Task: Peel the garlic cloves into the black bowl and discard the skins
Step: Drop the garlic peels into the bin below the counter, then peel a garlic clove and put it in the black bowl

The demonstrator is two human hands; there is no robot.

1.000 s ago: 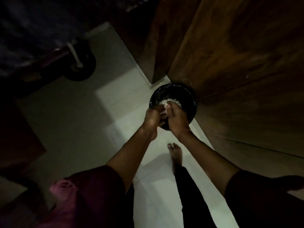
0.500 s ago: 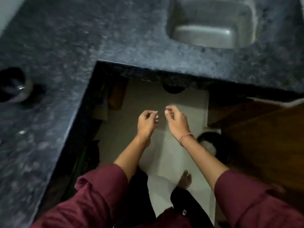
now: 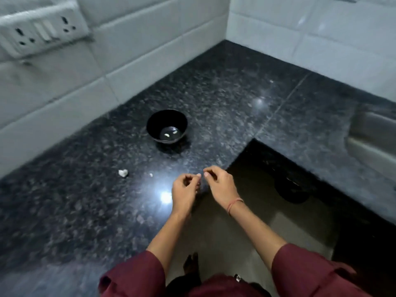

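Both hands hover at centre frame over the counter [image 3: 214, 93] edge, left hand [image 3: 184, 190] and right hand [image 3: 221, 186] with fingers curled and tips almost meeting; whether they pinch anything I cannot tell. Above them, well apart, the bowl [image 3: 166, 117] stands upright with two pale cloves [image 3: 168, 133] inside. A white garlic bit [image 3: 123, 173] and a crumb [image 3: 151, 174] lie left of the hands. Sink [image 3: 372, 133] at right edge, socket [image 3: 40, 33] upper left.

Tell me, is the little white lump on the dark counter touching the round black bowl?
Apart. The head view shows the small white lump lying on the speckled dark stone counter, with bare stone between it and the round black bowl.
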